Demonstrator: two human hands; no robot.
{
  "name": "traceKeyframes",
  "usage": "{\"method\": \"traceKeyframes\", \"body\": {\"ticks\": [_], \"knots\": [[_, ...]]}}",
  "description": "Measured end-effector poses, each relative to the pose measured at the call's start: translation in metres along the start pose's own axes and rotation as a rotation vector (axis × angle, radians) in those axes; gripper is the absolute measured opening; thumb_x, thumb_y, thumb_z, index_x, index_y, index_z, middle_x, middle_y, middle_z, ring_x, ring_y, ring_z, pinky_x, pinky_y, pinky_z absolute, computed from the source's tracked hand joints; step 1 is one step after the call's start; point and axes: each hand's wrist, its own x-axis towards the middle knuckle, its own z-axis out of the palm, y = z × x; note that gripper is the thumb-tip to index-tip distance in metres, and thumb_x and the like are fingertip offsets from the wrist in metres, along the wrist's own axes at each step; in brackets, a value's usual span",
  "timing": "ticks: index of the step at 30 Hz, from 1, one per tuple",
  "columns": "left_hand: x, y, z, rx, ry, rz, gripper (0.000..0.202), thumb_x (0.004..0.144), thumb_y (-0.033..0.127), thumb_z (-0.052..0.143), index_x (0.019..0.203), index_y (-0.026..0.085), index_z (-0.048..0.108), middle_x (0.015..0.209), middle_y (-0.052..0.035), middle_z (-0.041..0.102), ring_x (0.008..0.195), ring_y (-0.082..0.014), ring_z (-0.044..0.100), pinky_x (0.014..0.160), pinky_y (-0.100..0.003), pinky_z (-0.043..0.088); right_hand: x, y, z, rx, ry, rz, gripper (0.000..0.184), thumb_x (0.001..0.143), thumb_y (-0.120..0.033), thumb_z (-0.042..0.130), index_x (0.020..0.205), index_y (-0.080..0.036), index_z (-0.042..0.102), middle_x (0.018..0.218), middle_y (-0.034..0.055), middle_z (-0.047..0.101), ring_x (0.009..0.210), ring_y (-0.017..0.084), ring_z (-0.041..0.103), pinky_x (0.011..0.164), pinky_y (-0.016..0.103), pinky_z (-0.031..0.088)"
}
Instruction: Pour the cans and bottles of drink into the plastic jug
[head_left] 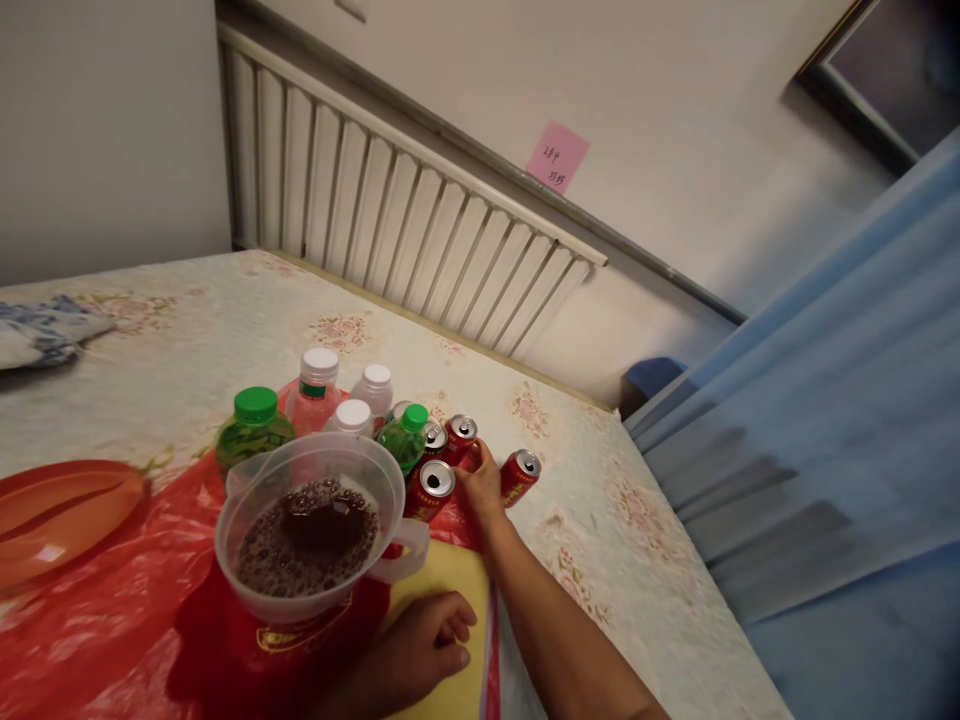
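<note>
My right hand (481, 490) reaches among red drink cans, its fingers and thumb around an opened red can (459, 438) at the back of the group. To its left stands another opened red can (430, 490), and to its right a third red can (519, 476) stands apart on the tablecloth. Nearer me, my left hand (431, 645) hovers over a yellow sheet (442, 570), fingers loosely curled with nothing in them. Just beyond it is a translucent plastic jug (232, 560) of dark, foamy liquid, its handle toward my hands.
Behind the jug stand a green-capped bottle (256, 430), a smaller green-capped bottle (405, 435) and several white-capped bottles (318, 390). An orange bowl (67, 500) sits left on red plastic sheeting (112, 590). A radiator (390, 200) lines the wall; a blue curtain (825, 400) hangs right.
</note>
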Motion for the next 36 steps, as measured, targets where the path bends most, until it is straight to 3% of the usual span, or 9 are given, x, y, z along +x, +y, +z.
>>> {"method": "traceKeyframes", "body": {"ticks": [3,7,9,12,16,20,27,36], "knots": [[0.001,0.001,0.001,0.012,-0.004,0.010,0.032,0.070,0.020,0.056,0.101,0.018,0.063,0.100,-0.0047,0.067,0.091,-0.0189,0.061,0.081,-0.028,0.048,-0.031,0.005,-0.025,0.016,0.112,0.052,0.050,0.064,-0.025,0.066,0.114,-0.018,0.061,0.104,0.0083,0.072,0.095,0.023,0.068,0.086,0.035,0.054],[0.001,-0.001,0.002,0.019,0.012,0.016,0.032,0.070,0.021,0.055,0.101,0.018,0.063,0.100,-0.0050,0.067,0.092,-0.0191,0.061,0.082,-0.029,0.048,-0.065,0.015,-0.073,-0.092,0.345,0.125,0.026,0.070,-0.031,0.061,0.094,-0.020,0.062,0.076,0.0015,0.067,0.073,0.020,0.064,0.073,0.032,0.053],[0.001,-0.004,0.003,0.017,0.013,0.017,0.032,0.071,0.021,0.055,0.102,0.018,0.063,0.100,-0.0054,0.066,0.092,-0.0193,0.061,0.082,-0.029,0.048,-0.067,0.020,-0.095,-0.107,0.406,0.153,0.033,0.068,-0.032,0.062,0.098,-0.019,0.061,0.082,0.0040,0.067,0.077,0.021,0.063,0.074,0.033,0.052],[0.001,-0.005,0.003,-0.008,0.010,0.020,0.032,0.071,0.022,0.055,0.102,0.017,0.063,0.099,-0.0061,0.065,0.091,-0.0195,0.061,0.081,-0.029,0.048,-0.053,0.022,-0.115,-0.071,0.361,0.160,0.057,0.059,-0.033,0.069,0.113,-0.018,0.058,0.108,0.0109,0.068,0.092,0.025,0.065,0.076,0.034,0.053],[0.001,-0.004,0.002,-0.031,0.001,0.039,0.032,0.071,0.022,0.054,0.101,0.016,0.063,0.098,-0.0064,0.065,0.090,-0.0191,0.060,0.079,-0.028,0.049,-0.027,0.019,-0.119,0.042,0.171,0.112,0.072,0.054,-0.027,0.071,0.124,-0.020,0.056,0.126,0.0110,0.064,0.111,0.027,0.062,0.083,0.035,0.053],[0.001,-0.002,0.001,-0.014,-0.002,0.038,0.032,0.070,0.021,0.054,0.101,0.016,0.063,0.099,-0.0066,0.065,0.089,-0.0192,0.061,0.078,-0.028,0.049,-0.017,0.017,-0.114,0.111,0.023,0.083,0.064,0.055,-0.025,0.071,0.118,-0.019,0.060,0.119,0.0077,0.068,0.108,0.025,0.062,0.090,0.036,0.050],[0.002,-0.005,0.002,-0.022,0.005,0.033,0.031,0.071,0.022,0.055,0.101,0.017,0.063,0.100,-0.0057,0.067,0.092,-0.0188,0.061,0.080,-0.028,0.048,-0.027,0.023,-0.115,-0.003,0.111,0.139,0.048,0.050,-0.027,0.080,0.095,-0.018,0.066,0.088,0.0019,0.071,0.082,0.022,0.062,0.077,0.033,0.050],[0.003,-0.006,0.002,0.000,0.012,0.034,0.031,0.071,0.022,0.055,0.100,0.017,0.063,0.097,-0.0053,0.066,0.090,-0.0192,0.061,0.079,-0.029,0.048,-0.035,0.013,-0.113,0.026,0.094,0.152,0.036,0.053,-0.026,0.074,0.087,-0.018,0.064,0.082,0.0021,0.071,0.073,0.020,0.063,0.070,0.032,0.051]]}}
